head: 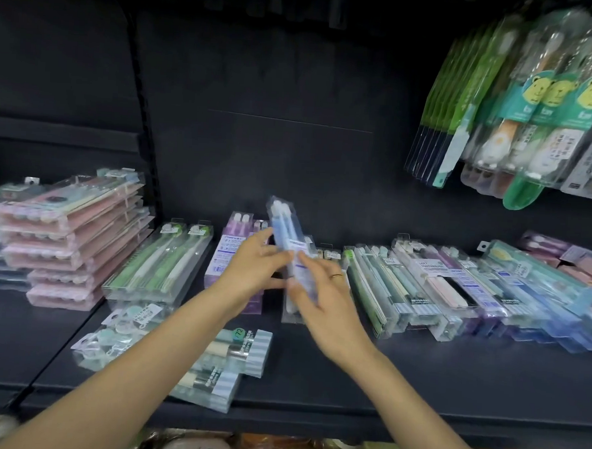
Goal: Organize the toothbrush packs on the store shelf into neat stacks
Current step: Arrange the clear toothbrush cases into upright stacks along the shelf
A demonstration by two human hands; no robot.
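here both hands (pixel 251 270) (pixel 321 294) curl blurred fingers around a blue toothbrush pack (pixel 288 244), hiding its base.

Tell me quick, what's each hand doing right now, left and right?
Left hand: holds the blue toothbrush pack, fingers curled round its left edge.
Right hand: holds the same pack lower down, thumb on its front.

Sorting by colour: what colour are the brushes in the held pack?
Blue, in the clear plastic pack; head view.
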